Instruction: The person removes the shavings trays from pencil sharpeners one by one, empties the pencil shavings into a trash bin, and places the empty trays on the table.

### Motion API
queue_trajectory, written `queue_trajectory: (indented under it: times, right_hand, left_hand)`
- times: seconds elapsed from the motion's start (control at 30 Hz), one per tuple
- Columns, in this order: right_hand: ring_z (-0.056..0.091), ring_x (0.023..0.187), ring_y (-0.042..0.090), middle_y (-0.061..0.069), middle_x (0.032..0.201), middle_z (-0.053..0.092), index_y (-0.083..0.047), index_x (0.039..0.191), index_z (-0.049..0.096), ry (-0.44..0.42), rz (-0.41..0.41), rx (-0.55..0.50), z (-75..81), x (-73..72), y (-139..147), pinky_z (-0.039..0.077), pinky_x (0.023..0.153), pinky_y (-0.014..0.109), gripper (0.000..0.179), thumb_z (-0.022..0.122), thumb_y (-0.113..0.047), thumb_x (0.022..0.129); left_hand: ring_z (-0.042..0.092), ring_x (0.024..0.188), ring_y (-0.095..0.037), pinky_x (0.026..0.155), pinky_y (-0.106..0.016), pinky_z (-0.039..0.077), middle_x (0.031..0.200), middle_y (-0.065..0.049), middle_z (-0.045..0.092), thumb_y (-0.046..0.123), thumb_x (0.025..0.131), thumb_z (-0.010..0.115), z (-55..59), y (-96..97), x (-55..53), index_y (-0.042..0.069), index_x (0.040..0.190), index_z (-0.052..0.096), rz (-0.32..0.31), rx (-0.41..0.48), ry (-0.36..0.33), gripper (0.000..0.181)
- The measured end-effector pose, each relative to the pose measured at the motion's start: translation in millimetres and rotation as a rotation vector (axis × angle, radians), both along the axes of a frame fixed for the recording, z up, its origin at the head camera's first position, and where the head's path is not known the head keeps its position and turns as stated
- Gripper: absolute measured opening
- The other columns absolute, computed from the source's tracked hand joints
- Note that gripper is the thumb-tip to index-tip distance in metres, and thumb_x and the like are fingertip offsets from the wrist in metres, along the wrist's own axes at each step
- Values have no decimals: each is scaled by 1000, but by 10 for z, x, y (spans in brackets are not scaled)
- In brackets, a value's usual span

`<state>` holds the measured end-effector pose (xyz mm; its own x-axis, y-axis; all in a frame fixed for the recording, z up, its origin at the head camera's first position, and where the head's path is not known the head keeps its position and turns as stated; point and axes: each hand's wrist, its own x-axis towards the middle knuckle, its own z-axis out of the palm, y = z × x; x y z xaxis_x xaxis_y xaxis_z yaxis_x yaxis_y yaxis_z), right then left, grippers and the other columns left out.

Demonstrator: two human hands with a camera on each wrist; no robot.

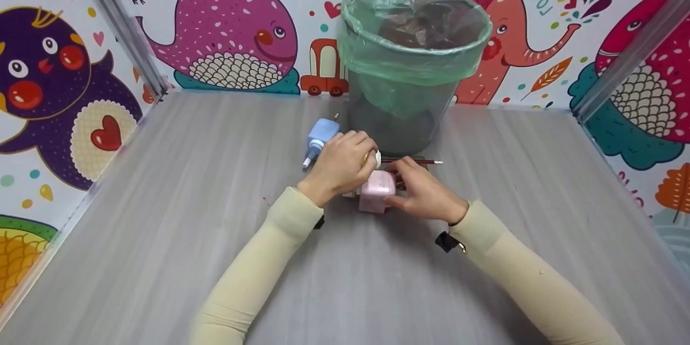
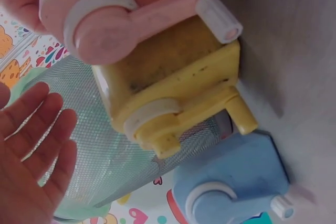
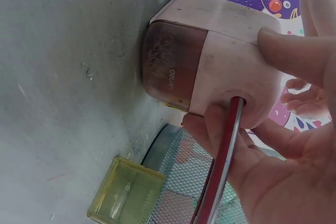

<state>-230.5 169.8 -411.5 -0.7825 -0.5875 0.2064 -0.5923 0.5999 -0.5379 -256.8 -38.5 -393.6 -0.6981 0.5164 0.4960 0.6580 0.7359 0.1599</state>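
Note:
A pink crank pencil sharpener (image 1: 377,190) stands on the table, its crank arm (image 2: 168,17) and white knob toward the left. My right hand (image 1: 426,188) grips it, thumb (image 3: 289,51) on the casing and the other fingers curled beneath. A red pencil (image 3: 223,166) enters the hole in its face and runs across those fingers. My left hand (image 1: 345,164) is nearby, palm showing and fingers loosely extended in the left wrist view, holding nothing. A yellow sharpener (image 2: 173,82) stands beyond the pink one, mostly hidden behind my left hand in the head view. A blue sharpener (image 1: 323,132) is farther left.
A mesh wastebasket (image 1: 399,124) with a green liner stands just behind the sharpeners. Another red pencil (image 1: 431,161) lies near its base, beside a yellowish translucent box (image 3: 126,190). Small shavings dot the grey tabletop (image 1: 242,280). Printed panels (image 1: 237,32) enclose the back and sides.

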Motion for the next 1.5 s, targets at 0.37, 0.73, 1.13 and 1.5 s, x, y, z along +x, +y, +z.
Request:
queue_trajectory:
  times: [0.37,0.73,1.13,1.5]
  right_hand:
    - [62,102,24,15,114,58,3,123,59,45,-22,5,-19,-5,-88,54,90,39,51,83,-13,81]
    - [64,102,27,16,112,58,4,121,55,15,-46,-56,-56,7,-124,57,89,41,50,83,-12,81]
    - [63,98,26,14,104,58,1,110,53,69,-22,-89,-91,-15,-136,57,86,41,45,85,-9,79]
    - [64,98,25,13,104,59,1,112,51,63,-36,-95,-105,-24,-180,56,86,40,49,86,-11,79]
  left_hand:
    - [65,95,-23,85,-39,53,100,-5,70,25,101,46,-6,-24,0,9,102,71,17,-21,-26,29]
    - [65,92,-25,83,-40,53,98,-7,71,23,100,48,-9,-23,18,8,101,70,45,-28,-12,27]
    - [65,91,-26,79,-40,52,97,-7,71,22,98,52,-19,-33,25,7,99,71,38,-40,-23,24]
    - [64,89,-26,79,-41,52,96,-8,70,22,98,54,-19,-56,28,7,100,70,42,-36,-44,23]
